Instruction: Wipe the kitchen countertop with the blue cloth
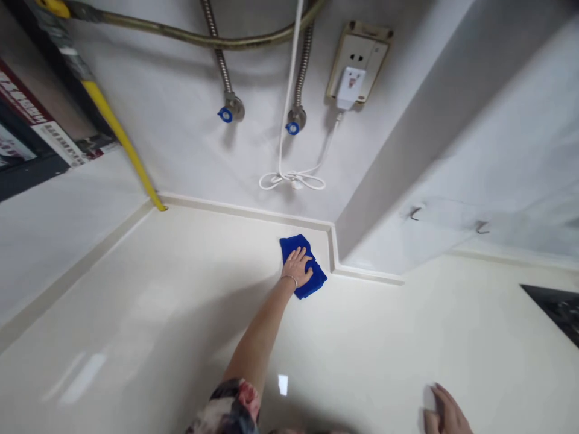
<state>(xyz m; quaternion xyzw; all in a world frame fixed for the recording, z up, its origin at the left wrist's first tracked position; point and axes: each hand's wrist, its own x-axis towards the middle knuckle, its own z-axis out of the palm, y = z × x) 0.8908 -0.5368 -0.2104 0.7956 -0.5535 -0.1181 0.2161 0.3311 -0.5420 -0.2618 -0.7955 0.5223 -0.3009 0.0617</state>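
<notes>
My left hand (298, 266) reaches far forward and presses down on a folded blue cloth (295, 245), fingers curled over it. The cloth lies on the cream countertop (158, 301), in the back corner beside the raised edge strip (333, 247). A thin bracelet sits on that wrist, and a flowered sleeve shows at the bottom. My right hand (446, 413) rests at the lower right with its fingers flat on the countertop and holds nothing.
A yellow pipe (122, 138) runs down the wall to the counter at left. Two hoses with blue valves (230, 110) hang above. A wall socket with a white plug (357, 66) and a coiled white cord (292, 179) are near. A black hob corner (556, 307) lies at right.
</notes>
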